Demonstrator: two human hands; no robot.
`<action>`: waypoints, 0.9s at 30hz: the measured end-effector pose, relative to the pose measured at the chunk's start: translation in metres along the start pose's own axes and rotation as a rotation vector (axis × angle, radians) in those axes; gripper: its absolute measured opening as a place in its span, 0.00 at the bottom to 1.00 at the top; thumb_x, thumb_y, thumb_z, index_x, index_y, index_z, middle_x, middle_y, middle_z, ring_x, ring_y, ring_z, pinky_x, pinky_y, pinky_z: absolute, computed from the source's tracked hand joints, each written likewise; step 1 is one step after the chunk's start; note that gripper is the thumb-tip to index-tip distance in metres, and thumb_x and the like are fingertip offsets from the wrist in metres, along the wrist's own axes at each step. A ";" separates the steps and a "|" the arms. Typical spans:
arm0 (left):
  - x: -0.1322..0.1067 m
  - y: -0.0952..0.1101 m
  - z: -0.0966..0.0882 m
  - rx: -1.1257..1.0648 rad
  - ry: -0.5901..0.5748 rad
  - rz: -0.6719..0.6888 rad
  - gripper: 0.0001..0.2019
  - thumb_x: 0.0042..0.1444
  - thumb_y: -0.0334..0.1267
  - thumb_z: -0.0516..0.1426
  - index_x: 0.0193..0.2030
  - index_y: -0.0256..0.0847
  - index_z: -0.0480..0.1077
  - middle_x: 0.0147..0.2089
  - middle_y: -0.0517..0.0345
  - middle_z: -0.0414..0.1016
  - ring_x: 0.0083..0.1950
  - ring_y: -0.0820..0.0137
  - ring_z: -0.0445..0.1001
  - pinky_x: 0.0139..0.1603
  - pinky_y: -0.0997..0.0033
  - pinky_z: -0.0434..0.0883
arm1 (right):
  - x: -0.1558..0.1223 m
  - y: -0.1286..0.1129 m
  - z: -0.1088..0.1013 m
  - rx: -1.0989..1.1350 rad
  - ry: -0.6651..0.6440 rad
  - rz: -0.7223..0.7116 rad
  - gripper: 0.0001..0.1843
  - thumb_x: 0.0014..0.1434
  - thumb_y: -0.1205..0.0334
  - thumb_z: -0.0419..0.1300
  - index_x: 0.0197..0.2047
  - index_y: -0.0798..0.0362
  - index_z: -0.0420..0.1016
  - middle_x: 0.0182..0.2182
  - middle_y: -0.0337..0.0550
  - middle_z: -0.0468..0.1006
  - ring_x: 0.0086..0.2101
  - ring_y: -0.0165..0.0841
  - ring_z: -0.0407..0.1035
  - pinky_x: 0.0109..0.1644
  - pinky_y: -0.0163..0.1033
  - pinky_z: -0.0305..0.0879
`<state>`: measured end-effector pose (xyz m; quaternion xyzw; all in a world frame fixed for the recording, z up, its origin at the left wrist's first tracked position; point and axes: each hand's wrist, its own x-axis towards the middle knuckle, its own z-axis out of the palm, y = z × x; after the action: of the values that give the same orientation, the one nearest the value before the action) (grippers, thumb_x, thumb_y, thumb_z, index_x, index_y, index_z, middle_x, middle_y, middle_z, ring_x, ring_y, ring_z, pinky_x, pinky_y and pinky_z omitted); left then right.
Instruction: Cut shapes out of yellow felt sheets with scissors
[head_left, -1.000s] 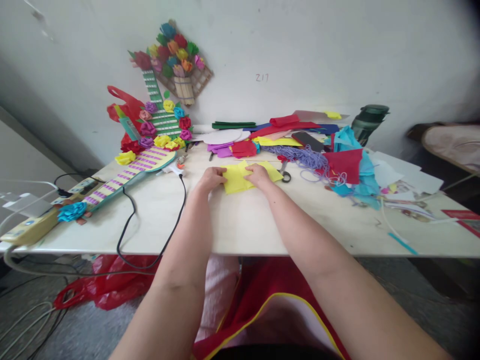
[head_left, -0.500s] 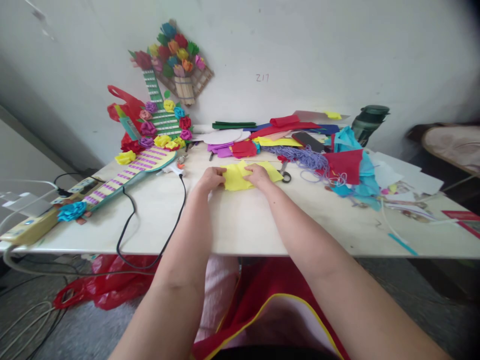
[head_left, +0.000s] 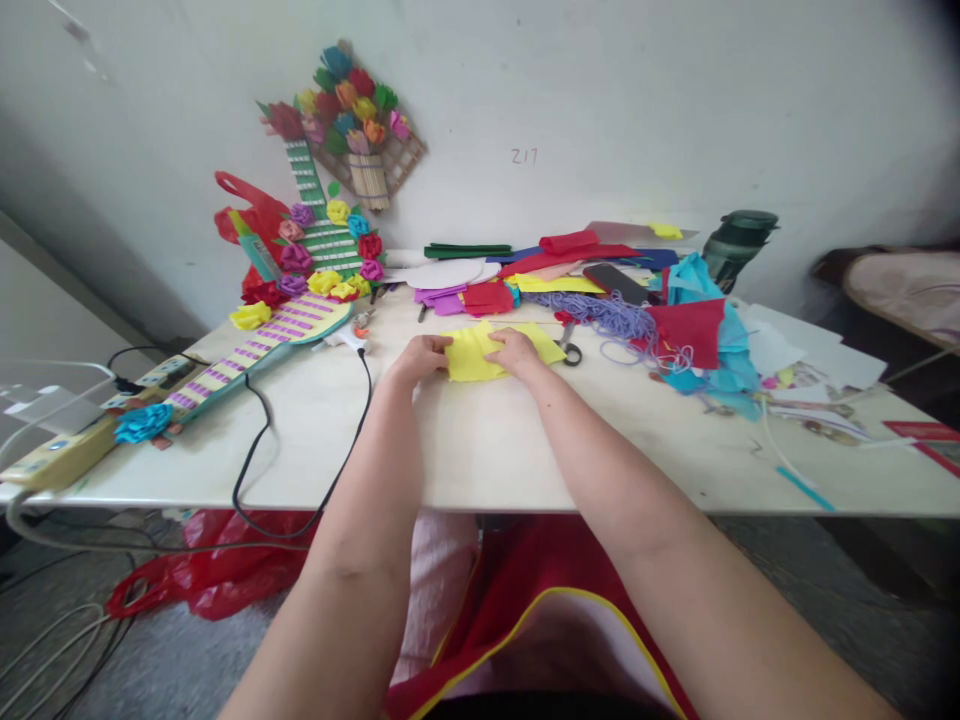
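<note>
A stack of yellow paper squares (head_left: 471, 357) lies on the pale table (head_left: 487, 440) in front of me. My left hand (head_left: 420, 357) grips the stack's left edge with curled fingers. Pressing down on the stack's near right part is my right hand (head_left: 516, 352), its fingers bent onto the sheets. Scissors (head_left: 570, 345) lie just right of the yellow paper.
Coloured paper scraps and purple yarn (head_left: 611, 315) are piled at the back right, with a green bottle (head_left: 739, 245). Paper-flower crafts (head_left: 322, 250) stand at the back left. A black cable (head_left: 300, 450) and a power strip (head_left: 67, 445) occupy the left side.
</note>
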<state>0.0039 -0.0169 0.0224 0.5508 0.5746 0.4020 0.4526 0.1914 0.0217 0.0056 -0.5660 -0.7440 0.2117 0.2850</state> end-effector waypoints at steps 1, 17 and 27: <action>0.000 -0.001 0.000 0.002 -0.001 0.002 0.34 0.37 0.20 0.55 0.57 0.26 0.66 0.34 0.54 0.78 0.29 0.73 0.74 0.34 0.73 0.72 | 0.000 0.000 0.000 -0.004 -0.004 0.001 0.26 0.49 0.65 0.64 0.53 0.56 0.73 0.56 0.48 0.71 0.56 0.37 0.65 0.60 0.39 0.58; 0.007 -0.004 0.001 0.089 0.042 0.038 0.33 0.34 0.23 0.59 0.54 0.27 0.69 0.37 0.53 0.78 0.37 0.68 0.75 0.39 0.71 0.72 | -0.002 -0.003 -0.002 -0.020 -0.012 -0.001 0.27 0.49 0.64 0.64 0.54 0.54 0.73 0.56 0.46 0.70 0.55 0.37 0.65 0.59 0.39 0.59; 0.007 -0.006 -0.003 0.107 0.008 0.055 0.33 0.34 0.23 0.58 0.54 0.29 0.70 0.38 0.53 0.78 0.38 0.67 0.75 0.41 0.70 0.72 | -0.004 -0.006 -0.005 -0.021 -0.033 0.028 0.28 0.49 0.62 0.65 0.55 0.52 0.72 0.57 0.46 0.70 0.56 0.38 0.64 0.60 0.39 0.58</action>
<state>-0.0006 -0.0098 0.0173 0.5880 0.5819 0.3852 0.4090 0.1913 0.0167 0.0121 -0.5757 -0.7428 0.2173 0.2637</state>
